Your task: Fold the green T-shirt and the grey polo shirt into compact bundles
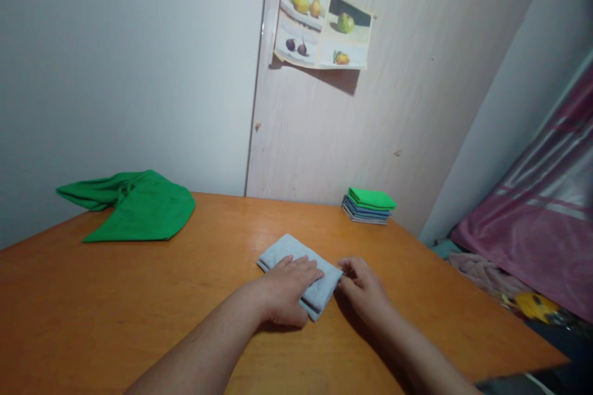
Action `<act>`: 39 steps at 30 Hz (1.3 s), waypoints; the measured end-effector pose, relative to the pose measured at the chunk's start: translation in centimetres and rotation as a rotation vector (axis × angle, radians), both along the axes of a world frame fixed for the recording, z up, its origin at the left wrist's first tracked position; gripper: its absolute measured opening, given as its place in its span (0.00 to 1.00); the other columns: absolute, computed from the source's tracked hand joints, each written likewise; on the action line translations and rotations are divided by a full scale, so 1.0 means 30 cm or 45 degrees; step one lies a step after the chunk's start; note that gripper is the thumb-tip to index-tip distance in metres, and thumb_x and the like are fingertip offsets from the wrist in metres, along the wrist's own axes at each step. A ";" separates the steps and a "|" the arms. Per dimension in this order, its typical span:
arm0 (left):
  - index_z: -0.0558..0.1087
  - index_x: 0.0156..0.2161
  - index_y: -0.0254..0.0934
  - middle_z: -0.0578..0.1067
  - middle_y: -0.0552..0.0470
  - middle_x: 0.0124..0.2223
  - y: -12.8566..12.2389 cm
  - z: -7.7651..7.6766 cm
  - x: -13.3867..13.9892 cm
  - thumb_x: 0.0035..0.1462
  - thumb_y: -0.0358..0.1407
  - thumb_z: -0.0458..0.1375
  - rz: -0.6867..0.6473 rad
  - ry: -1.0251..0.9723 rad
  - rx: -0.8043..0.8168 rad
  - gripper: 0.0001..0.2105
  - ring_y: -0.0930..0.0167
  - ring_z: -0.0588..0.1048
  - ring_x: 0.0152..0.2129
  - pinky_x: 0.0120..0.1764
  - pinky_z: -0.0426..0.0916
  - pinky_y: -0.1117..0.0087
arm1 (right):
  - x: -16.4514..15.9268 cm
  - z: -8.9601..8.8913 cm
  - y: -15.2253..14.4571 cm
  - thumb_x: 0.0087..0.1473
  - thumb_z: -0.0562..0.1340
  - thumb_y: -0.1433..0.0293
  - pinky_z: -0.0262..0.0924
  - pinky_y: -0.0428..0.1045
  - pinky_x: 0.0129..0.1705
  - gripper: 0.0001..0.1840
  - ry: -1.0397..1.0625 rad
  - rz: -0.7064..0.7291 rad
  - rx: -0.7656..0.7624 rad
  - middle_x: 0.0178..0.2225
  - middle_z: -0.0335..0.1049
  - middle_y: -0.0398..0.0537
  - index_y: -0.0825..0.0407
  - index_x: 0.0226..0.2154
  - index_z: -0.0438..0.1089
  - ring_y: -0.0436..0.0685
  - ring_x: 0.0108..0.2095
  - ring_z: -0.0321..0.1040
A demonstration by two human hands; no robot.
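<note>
A light grey folded cloth [281, 249] with a dark stripe near its edge lies on the orange-brown wooden table. My left hand [288, 289] rests flat on top of it, fingers stretched out. At the cloth's right corner is my right hand [363, 287], its thumb and fingers closed on the edge. The tips of those fingers are partly hidden.
A crumpled green cloth [152, 207] lies at the table's left. Toward the back right edge stands a stack of folded cloths [370, 205], bright green on top. Fruit pictures [324, 21] hang on the wall. A pink curtain [523, 222] falls beyond the right edge.
</note>
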State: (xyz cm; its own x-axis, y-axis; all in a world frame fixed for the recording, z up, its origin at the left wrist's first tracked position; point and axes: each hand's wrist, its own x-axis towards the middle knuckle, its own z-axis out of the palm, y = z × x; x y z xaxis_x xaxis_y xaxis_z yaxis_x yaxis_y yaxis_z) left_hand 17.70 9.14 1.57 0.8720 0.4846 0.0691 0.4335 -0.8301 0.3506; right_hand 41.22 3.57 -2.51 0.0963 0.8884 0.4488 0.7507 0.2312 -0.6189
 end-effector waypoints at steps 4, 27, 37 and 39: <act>0.59 0.67 0.43 0.56 0.43 0.71 0.000 0.007 0.000 0.44 0.35 0.61 -0.014 0.010 -0.005 0.41 0.54 0.53 0.68 0.67 0.43 0.47 | -0.021 0.047 -0.075 0.51 0.57 0.72 0.59 0.59 0.56 0.19 -0.356 0.171 0.076 0.52 0.69 0.53 0.48 0.47 0.69 0.62 0.54 0.64; 0.74 0.48 0.42 0.78 0.49 0.47 -0.012 0.108 0.005 0.57 0.35 0.56 0.125 -0.732 -0.336 0.14 0.61 0.74 0.45 0.48 0.68 0.64 | -0.093 0.239 -0.041 0.58 0.60 0.63 0.62 0.55 0.49 0.15 -0.221 0.158 0.242 0.47 0.73 0.52 0.47 0.48 0.67 0.61 0.47 0.69; 0.71 0.54 0.37 0.76 0.43 0.53 -0.015 0.133 0.025 0.55 0.42 0.67 -0.025 -1.328 -1.132 0.23 0.61 0.75 0.47 0.49 0.68 0.64 | -0.116 0.396 -0.070 0.54 0.63 0.67 0.56 0.62 0.60 0.13 -0.455 0.248 0.357 0.58 0.65 0.56 0.46 0.43 0.66 0.66 0.64 0.55; 0.71 0.54 0.36 0.75 0.42 0.53 -0.015 0.137 0.025 0.55 0.39 0.67 -0.070 -1.367 -1.183 0.23 0.61 0.75 0.47 0.49 0.68 0.64 | -0.118 0.421 -0.071 0.54 0.64 0.66 0.55 0.63 0.60 0.14 -0.467 0.241 0.324 0.58 0.65 0.55 0.46 0.44 0.66 0.65 0.64 0.55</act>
